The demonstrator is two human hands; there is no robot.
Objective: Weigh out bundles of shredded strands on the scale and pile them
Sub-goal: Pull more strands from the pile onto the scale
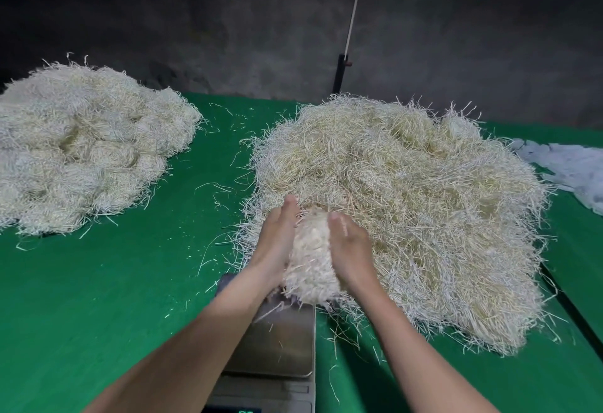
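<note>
Green cloth (pixel 130 282) is covering the table, with the largest heap (pixel 424 200) of shredded strands sprawling at two o'clock and a smaller pile (pixel 81 145) lying at ten. At six o'clock the steel scale (pixel 280 341) is sitting, and the bundle (pixel 310 259) is hanging over its far end. The left hand (pixel 277 239) is pressing it flat-palmed, fingers straight. The right hand (pixel 350 246) is pressing opposite, its fingers hiding among strands, so I cannot tell their grip.

On the table (pixel 130 282), the scale (pixel 280 341) lies nearest, one heap (pixel 408 200) just behind-right, another pile (pixel 81 145) far left.
</note>
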